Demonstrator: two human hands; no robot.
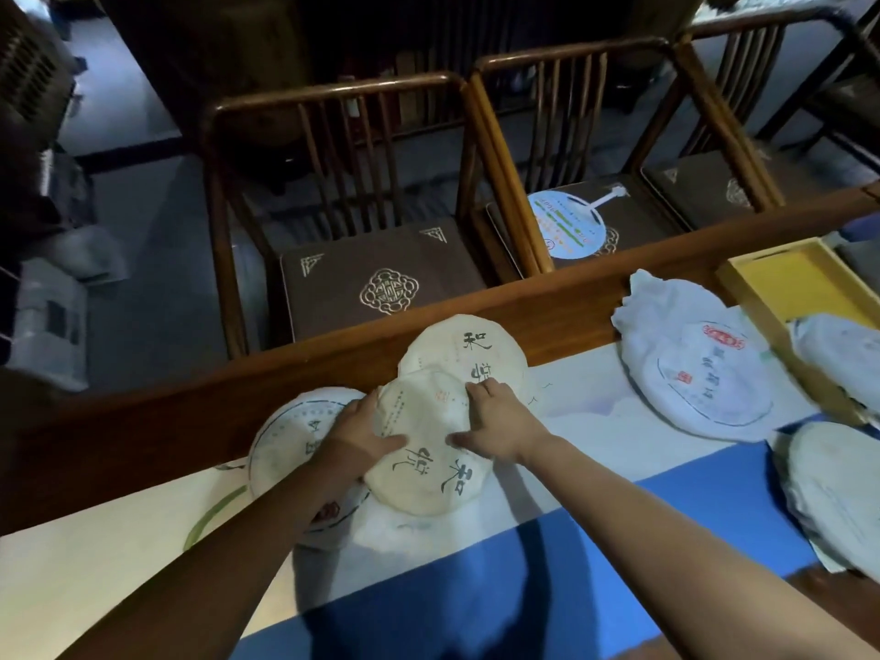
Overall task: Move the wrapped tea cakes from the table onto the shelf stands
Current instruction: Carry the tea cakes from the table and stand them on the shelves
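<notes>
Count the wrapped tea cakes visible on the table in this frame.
6. One under both hands, one behind it, one beneath the left arm, one right of centre, two at the right edge. Others may be hidden.

The room is dim, with a grey floor. Wooden spindle-back armchairs with brown embroidered cushions stand in a row along the tabletop's wooden edge. A round paper fan lies on the middle seat.

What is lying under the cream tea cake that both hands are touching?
The cream tea cake overlaps a second cream cake behind and a white-wrapped cake on the left. Their covered parts are hidden.
</notes>
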